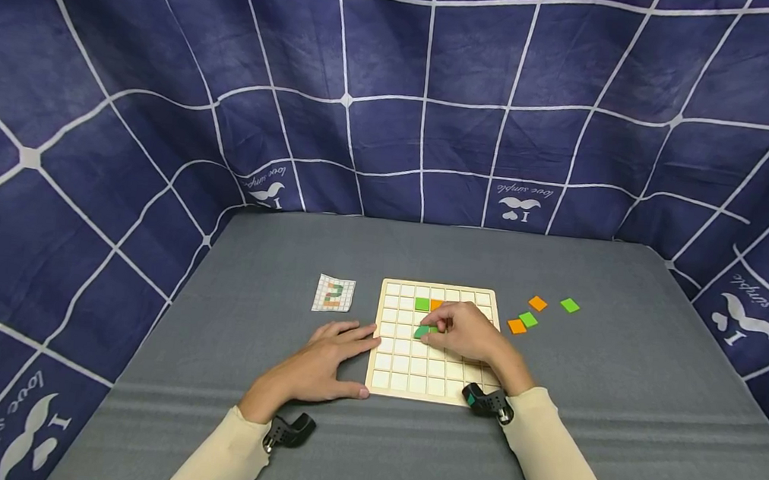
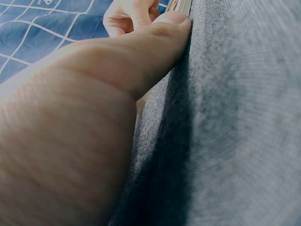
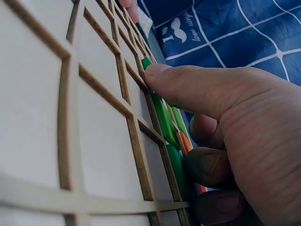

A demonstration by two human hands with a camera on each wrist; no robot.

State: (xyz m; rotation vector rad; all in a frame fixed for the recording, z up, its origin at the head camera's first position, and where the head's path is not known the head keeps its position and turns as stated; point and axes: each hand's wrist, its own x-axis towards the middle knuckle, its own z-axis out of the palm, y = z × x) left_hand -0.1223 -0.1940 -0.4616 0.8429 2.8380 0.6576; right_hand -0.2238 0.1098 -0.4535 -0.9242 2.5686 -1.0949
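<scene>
A wooden grid board (image 1: 399, 382) with white square cells lies on the grey cloth. Over its middle, my right hand (image 1: 469, 333) pinches a dark green tile (image 1: 421, 332) between thumb and fingers. The right wrist view shows the thumb (image 3: 188, 87) at that tile's edge (image 3: 146, 61), with other green tiles (image 3: 164, 123) set in cells beside the fingers. Farther up the board sit a light green tile (image 1: 422, 304) and an orange tile (image 1: 436, 305), partly behind the hand. My left hand (image 1: 322, 364) rests spread on the cloth, fingertips and thumb at the board's left edge.
A small paper card (image 1: 334, 295) printed with a coloured grid figure lies left of the board. Right of it are loose orange tiles (image 1: 537, 304) and light green tiles (image 1: 569, 306). A blue, white-lined curtain (image 1: 386, 141) hangs around the table.
</scene>
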